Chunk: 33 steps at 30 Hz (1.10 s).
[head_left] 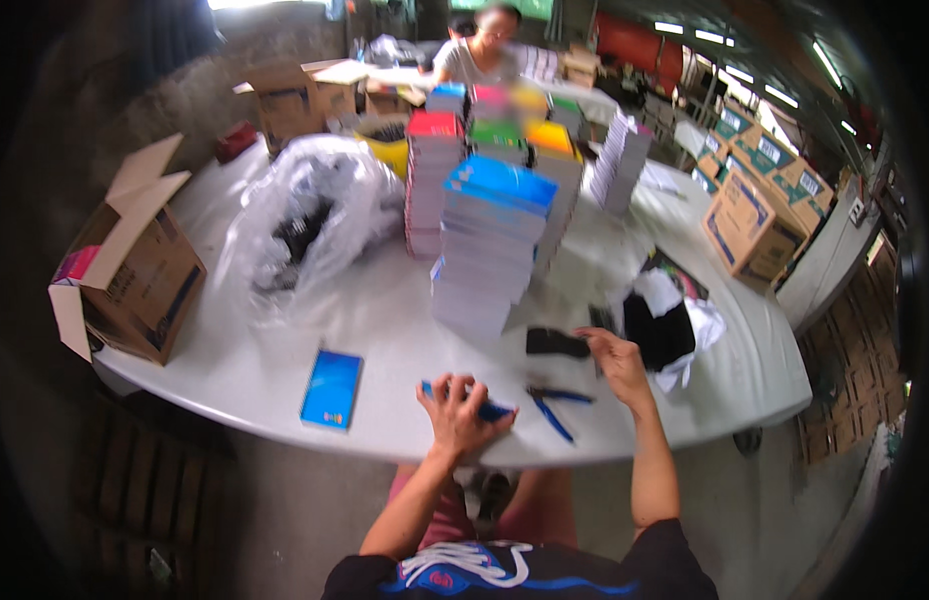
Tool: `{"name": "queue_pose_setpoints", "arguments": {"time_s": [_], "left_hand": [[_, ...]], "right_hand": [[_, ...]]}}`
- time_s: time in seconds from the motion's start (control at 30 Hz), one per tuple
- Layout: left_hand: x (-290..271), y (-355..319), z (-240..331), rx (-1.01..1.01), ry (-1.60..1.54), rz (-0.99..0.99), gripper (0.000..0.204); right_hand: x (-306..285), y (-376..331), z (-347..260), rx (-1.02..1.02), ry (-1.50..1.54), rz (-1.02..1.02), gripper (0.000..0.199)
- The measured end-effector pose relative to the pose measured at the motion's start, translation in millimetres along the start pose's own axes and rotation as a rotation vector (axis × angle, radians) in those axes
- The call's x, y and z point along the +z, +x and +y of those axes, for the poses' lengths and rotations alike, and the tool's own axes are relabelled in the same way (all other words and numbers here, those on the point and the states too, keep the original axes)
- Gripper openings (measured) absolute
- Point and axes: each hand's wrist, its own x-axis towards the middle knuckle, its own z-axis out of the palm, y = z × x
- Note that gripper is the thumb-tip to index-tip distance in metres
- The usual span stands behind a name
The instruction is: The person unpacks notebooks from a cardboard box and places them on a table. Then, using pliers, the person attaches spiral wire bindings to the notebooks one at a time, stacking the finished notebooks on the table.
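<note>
At the table's near edge my left hand [457, 412] curls its fingers over a small blue-covered notebook [497, 411] and grips it; much of the notebook is hidden under the palm. My right hand [619, 364] is off to the right with thumb and fingers pinched together. Its fingertips are beside the right end of a flat black strip [557, 342]; whatever they pinch is too small to make out. Between the hands lies a pair of blue-handled pliers [555, 408], jaws pointing away from me. Another blue notebook [332, 390] lies flat to the left.
Tall stacks of notebooks with blue [500, 185], red [435, 125] and yellow covers stand mid-table. Left of them is a clear plastic bag [315, 215]. An open carton [145, 275] sits at the left, black pieces on white wrapping [657, 330] at the right. Beyond sits another person [482, 60].
</note>
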Motion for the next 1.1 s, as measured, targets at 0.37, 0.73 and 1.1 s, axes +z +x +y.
{"name": "queue_pose_setpoints", "arguments": {"time_s": [0.37,0.73,1.1], "left_hand": [[8.0,5.9,2.8,0.025,0.006,0.026,0.057],[9.8,8.0,2.2,0.010,-0.013,-0.006,0.062],[12.7,7.1,1.8,0.007,0.014,0.032,0.063]], "right_hand": [[64.3,-45.9,-7.8,0.013,0.043,-0.001,0.021],[62.2,-42.9,2.7,0.035,0.142,-0.164,0.024],[75.5,-44.2,8.1,0.086,0.155,0.060,0.023]]}}
